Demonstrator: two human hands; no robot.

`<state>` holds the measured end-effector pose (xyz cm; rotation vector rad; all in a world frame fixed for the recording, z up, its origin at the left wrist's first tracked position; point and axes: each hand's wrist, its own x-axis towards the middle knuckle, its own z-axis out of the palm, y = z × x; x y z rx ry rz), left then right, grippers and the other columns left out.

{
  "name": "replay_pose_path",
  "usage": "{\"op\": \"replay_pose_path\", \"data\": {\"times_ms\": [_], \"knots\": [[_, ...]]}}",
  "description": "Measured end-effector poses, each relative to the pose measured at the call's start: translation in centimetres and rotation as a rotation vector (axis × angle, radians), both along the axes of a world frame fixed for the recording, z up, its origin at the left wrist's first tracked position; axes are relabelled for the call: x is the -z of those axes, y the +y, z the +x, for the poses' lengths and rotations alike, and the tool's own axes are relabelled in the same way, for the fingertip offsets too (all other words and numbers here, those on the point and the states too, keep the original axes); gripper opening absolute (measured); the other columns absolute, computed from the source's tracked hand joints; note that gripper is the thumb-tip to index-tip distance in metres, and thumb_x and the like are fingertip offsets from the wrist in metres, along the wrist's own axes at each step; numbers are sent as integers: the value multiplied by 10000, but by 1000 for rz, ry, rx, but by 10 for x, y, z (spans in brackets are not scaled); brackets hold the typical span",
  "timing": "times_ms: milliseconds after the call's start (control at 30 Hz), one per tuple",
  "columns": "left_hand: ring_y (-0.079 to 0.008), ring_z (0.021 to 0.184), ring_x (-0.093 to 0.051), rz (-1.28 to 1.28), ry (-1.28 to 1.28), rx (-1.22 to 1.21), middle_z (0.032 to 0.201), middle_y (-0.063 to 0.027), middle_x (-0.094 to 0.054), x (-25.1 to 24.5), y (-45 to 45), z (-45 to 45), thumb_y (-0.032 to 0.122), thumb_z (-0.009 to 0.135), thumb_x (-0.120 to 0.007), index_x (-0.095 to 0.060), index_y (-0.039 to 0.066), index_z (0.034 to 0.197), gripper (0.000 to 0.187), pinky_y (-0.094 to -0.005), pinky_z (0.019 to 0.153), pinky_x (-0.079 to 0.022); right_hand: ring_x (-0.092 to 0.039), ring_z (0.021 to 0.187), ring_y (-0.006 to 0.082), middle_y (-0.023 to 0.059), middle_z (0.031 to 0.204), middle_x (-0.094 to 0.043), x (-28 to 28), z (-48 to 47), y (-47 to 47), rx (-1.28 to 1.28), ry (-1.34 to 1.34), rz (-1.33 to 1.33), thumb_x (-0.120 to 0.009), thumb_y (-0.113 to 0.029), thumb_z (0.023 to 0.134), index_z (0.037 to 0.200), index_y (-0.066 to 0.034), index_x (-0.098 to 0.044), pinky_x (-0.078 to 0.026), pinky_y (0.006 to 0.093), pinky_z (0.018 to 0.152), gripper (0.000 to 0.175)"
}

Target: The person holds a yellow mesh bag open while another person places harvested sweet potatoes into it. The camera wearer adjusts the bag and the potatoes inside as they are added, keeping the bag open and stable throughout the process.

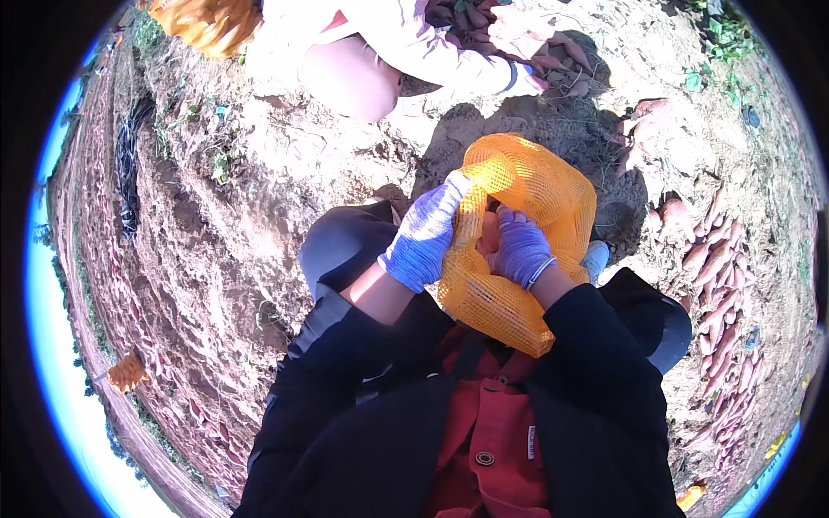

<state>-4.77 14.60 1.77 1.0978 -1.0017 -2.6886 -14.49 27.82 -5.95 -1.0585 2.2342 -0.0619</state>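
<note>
An orange mesh sack (550, 188) stands between my knees with its mouth towards me. My left hand (431, 233), in a purple knit glove, grips the sack's left rim. Inside the mouth is my right hand (521, 249), gloved alike with a pale band at the wrist. Its fingers rest against a reddish sweet potato (490, 232) in the opening; whether they close round it is hidden. The lower part of the sack's contents cannot be seen.
Across from me a crouching person (388, 58) reaches to a pile of sweet potatoes (570, 55). A long row of sweet potatoes (719, 298) lies on the soil at my right. Another full orange sack (207, 22) stands at the top left. Dark vines (129, 165) lie further left.
</note>
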Motion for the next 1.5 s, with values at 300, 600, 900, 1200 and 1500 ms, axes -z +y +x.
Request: {"op": "replay_pose_path", "data": {"times_ms": [300, 600, 900, 1200, 1500], "knots": [[-194, 944, -584, -14, -8, -124, 1079, -93, -586, 11, -13, -3, 327, 923, -503, -495, 26, 1200, 409, -327, 801, -502, -460, 1222, 317, 88, 1289, -523, -40, -36, 40, -347, -24, 623, -539, -476, 820, 1340, -121, -411, -174, 632, 1030, 642], [-257, 905, -602, 72, 14, -226, 1023, -138, -599, 17, -17, -15, 305, 944, -453, -511, 10, 1130, 353, -383, 783, -520, -504, 1062, 286, 103, 1067, -566, -75, -107, 141, 56, 587, -146, -675, -263, 720, 1216, -98, -507, -315, 450, 1001, 549], [-267, 1015, -567, 33, 24, -130, 1165, -151, -554, 15, -14, -10, 369, 939, -455, -446, 14, 1249, 471, -409, 885, -473, -486, 1101, 268, 103, 1155, -540, -56, -101, 153, 160, 726, -292, -679, -212, 731, 1198, -121, -529, -339, 444, 970, 498], [-253, 1029, -568, 14, 19, -46, 1180, -131, -554, 13, -6, -17, 402, 922, -483, -448, 41, 1267, 500, -391, 877, -483, -479, 1178, 309, 209, 1228, -515, -19, -101, 180, 978, -193, -174, -771, -300, 703, 1386, 22, -216, -391, 366, 988, 937], [-266, 1042, -570, 142, -9, 55, 1184, -155, -550, 21, -8, -53, 416, 909, -504, -453, 7, 1255, 538, -367, 879, -499, -619, 708, 287, 149, 831, -623, 121, -92, 173, 1434, -713, -410, -538, -31, 780, 1020, 5, -581, -527, 410, 637, 246]]}}
